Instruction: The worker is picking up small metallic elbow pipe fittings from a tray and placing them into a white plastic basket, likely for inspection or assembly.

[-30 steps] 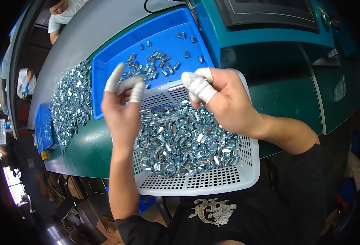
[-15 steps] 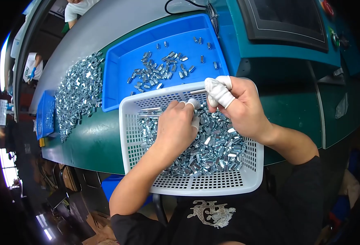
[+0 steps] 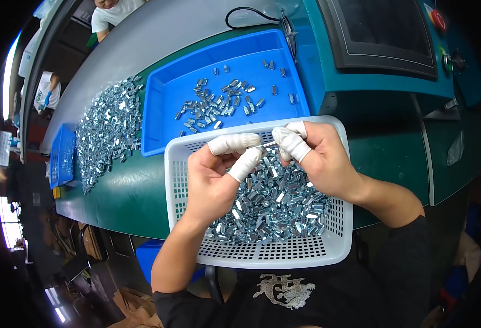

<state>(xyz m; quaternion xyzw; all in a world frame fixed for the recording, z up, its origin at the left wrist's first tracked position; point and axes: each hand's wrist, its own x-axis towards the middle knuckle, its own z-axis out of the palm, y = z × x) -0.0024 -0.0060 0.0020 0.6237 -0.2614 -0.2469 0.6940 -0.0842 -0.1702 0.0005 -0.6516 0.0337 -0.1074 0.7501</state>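
Observation:
Over a white perforated basket (image 3: 284,257) both my hands meet, with white finger covers on thumbs and index fingers. My right hand (image 3: 322,158) is closed on a thin shiny metal rod (image 3: 271,144), which points left. At the rod's tip my left hand (image 3: 216,175) pinches a small metal piece that looks like a long hex nut, mostly covered by the fingers. Whether the rod is inside it I cannot tell. Beneath the hands lies a heap of silvery long hex nuts (image 3: 278,202) in the basket.
Behind the basket stands a blue tray (image 3: 164,93) with scattered hex nuts. A large heap of nuts (image 3: 109,120) lies left on the green table (image 3: 125,202), beside a small blue basket (image 3: 63,156). A teal machine (image 3: 382,82) with a screen stands right. Other people are beyond.
My left hand has come up out of the heap, turned, and joined the rod's tip with a small piece pinched. My right hand still holds the rod, now lower in view.

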